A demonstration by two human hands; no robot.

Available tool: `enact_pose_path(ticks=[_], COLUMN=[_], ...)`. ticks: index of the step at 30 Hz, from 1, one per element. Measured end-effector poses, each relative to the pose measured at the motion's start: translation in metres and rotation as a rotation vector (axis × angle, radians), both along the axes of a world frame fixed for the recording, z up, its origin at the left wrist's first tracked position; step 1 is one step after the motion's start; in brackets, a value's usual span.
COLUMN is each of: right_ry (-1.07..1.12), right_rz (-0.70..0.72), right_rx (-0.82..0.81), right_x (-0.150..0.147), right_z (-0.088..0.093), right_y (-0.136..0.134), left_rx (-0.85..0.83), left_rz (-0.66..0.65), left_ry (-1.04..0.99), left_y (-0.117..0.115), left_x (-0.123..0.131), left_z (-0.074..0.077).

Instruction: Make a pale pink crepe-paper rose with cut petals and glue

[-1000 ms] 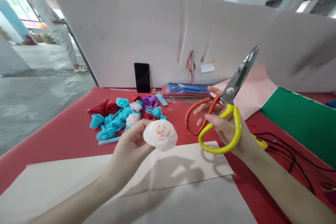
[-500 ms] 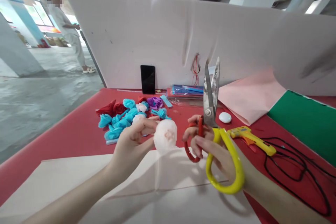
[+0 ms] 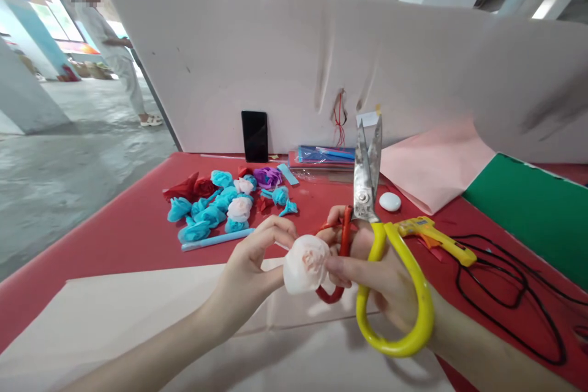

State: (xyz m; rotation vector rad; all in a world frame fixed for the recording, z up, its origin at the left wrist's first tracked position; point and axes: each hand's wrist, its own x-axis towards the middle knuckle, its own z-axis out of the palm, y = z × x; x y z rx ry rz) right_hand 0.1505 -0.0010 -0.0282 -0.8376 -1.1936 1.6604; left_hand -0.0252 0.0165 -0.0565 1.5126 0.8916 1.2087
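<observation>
My left hand [image 3: 250, 263] pinches a pale pink paper rose [image 3: 305, 263] from behind, its bloom turned toward me. My right hand [image 3: 374, 272] grips large scissors [image 3: 374, 220] with one yellow and one red handle. Their blades point straight up and are slightly parted. A fingertip of my right hand touches the right side of the rose. Both hands hover over a pale pink paper sheet [image 3: 114, 306] lying on the red table [image 3: 119, 236].
A heap of blue, red, white and purple paper flowers [image 3: 220, 205] lies beyond my left hand. A yellow glue gun [image 3: 432, 234] with a black cable [image 3: 509, 285], a white pebble-like object [image 3: 390, 201], green sheet [image 3: 533, 211], black phone [image 3: 255, 136] and a white backboard [image 3: 321, 61] stand around. A person [image 3: 108, 43] stands far left.
The scissors swung from tilted right to upright and came down toward me. My two hands closed together, so my right fingertip now touches the rose, which sank lower and rightward.
</observation>
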Motion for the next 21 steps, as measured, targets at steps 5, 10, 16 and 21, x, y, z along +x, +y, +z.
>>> enact_pose_path(ticks=[5,10,16,21], right_ry=[-0.127,-0.01,-0.06,-0.063], right_rz=[-0.043,-0.056,-0.097,-0.038], right_rx=[-0.034,-0.089,-0.082,-0.042], right_x=[0.003,0.002,0.004,0.008], right_z=[-0.005,0.002,0.007,0.009], right_y=[0.001,0.005,0.008,0.007], left_rx=[0.05,0.153,0.354,0.605], left_rz=[-0.05,-0.109,-0.15,-0.108], left_ry=[0.013,0.105,0.214,0.308], left_y=[0.002,0.004,0.01,0.014], left_x=[-0.002,-0.004,-0.008,-0.011], left_z=[-0.003,0.0,0.004,0.004])
